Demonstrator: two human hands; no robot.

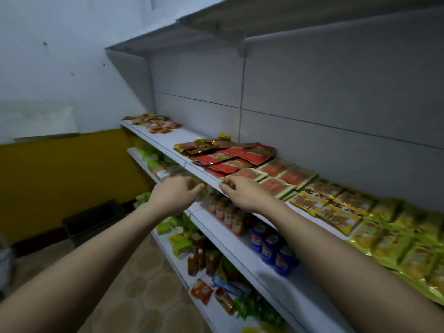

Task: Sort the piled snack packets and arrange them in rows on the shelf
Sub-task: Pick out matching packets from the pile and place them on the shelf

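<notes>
Snack packets lie in rows on the white shelf [192, 169]: gold-brown packets [201, 146], red packets [240, 157], orange packets with green rims [286, 174], yellow-brown packets [329, 203] and green-yellow packets [403, 241]. A loose pile of small orange packets [156, 124] sits at the shelf's far left end. My right hand [242, 193] is at the shelf's front edge and pinches the near corner of the front orange packet [249, 174]. My left hand [176, 194] hovers just left of it, in front of the shelf edge, seen from the back with its fingers curled away from view.
An upper shelf [216, 27] overhangs. The shelf below holds small bottles [230, 215] and blue cans [271, 248]; lower shelves carry green boxes [168, 227], bottles and mixed packets. A dark crate [93, 219] stands on the floor by the yellow wall.
</notes>
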